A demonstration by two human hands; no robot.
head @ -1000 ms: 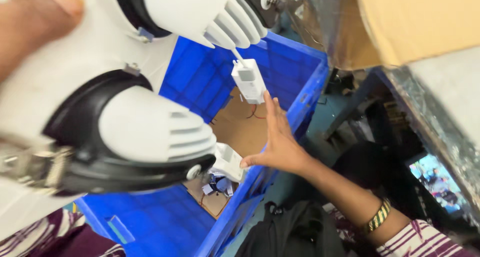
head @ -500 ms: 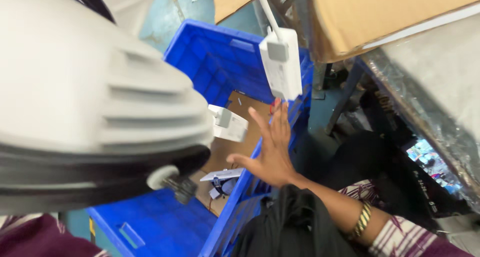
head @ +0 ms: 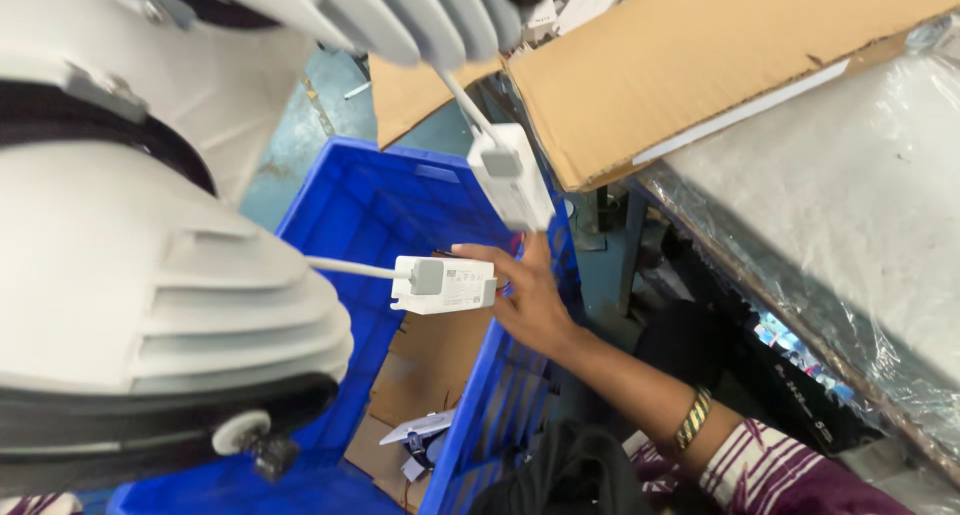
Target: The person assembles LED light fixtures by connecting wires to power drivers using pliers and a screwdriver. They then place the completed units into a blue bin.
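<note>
Two large white round lamp housings with ribbed sides and black rims fill the view close to the camera, one at the left (head: 150,305) and one at the top (head: 400,15). A small white driver box hangs on a cable from each: the lower box (head: 445,285) lies level, the upper box (head: 512,180) hangs tilted. My right hand (head: 530,305) reaches in from the lower right with its fingers spread. Its fingertips are at the right end of the lower box, above a blue plastic crate (head: 400,205). My left hand is hidden.
A brown cardboard liner (head: 440,355) and a few small white parts (head: 420,435) lie in the crate's bottom. A cardboard sheet (head: 700,55) juts over a plastic-wrapped surface (head: 850,225) at the right. A black bag (head: 570,475) sits below my forearm, which wears a gold bangle (head: 692,418).
The view has swung and the lamp housings have shifted. The lower driver box now hangs beside my right hand, which has moved up to its end. My left thumb has left the view.
</note>
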